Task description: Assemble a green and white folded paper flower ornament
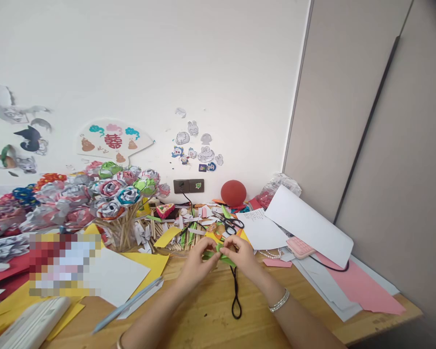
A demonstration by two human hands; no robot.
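Both hands meet above the middle of the wooden table (199,310), pinching a small piece of green paper (219,247) between thumbs and fingers. My left hand (202,256) holds it from the left, and my right hand (239,253) from the right. More green paper shows just below the fingertips; whether it is the same piece I cannot tell. Under my hands a black cord loop (236,295) hangs down across the tabletop. Black-handled scissors (234,224) lie just beyond my right hand.
Paper flowers on sticks (111,189) crowd the left back. A light-blue pen (127,304) and yellow paper (154,264) lie left. A red balloon (233,193) stands against the wall. At right are a white sheet (308,225), a pink calculator-like object (300,247) and pink paper (370,286).
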